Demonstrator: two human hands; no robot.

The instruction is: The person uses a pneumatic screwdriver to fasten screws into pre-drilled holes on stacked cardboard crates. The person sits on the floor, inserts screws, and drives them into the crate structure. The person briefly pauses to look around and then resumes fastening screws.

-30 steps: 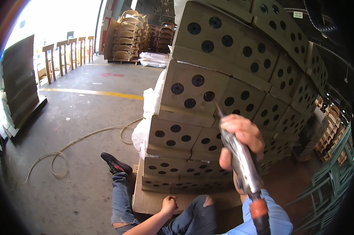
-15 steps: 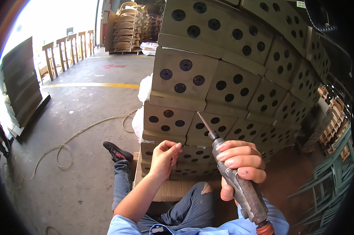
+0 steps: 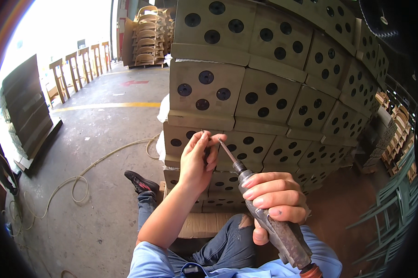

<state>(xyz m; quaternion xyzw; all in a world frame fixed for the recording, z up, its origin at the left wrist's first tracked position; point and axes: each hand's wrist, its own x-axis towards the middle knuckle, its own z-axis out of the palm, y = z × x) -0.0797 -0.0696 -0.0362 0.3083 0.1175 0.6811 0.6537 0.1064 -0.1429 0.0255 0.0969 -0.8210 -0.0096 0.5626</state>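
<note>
My right hand (image 3: 278,199) grips a worn grey air screwdriver (image 3: 283,236), its long bit (image 3: 230,152) slanting up to the left. My left hand (image 3: 197,160) is pinched closed beside the bit, its fingertips at or very near the bit's tip. Something small and dark seems to sit between the fingers, too small to make out. Directly behind both hands rises a stack of olive-brown, box-like pieces (image 3: 204,95), each face dotted with round black discs (image 3: 205,77).
Flattened cardboard (image 3: 204,225) lies by my legs. A pale hose (image 3: 95,162) loops over the floor at left. Wooden chairs (image 3: 72,69) and stacked curved wooden parts (image 3: 146,39) stand farther back. Green frames (image 3: 389,204) are piled at right; a dark panel stack (image 3: 26,111) leans at left.
My left hand has moved up and slightly right, toward the bit. The screwdriver has shifted left, bringing its tip to my left fingertips. My view has turned slightly.
</note>
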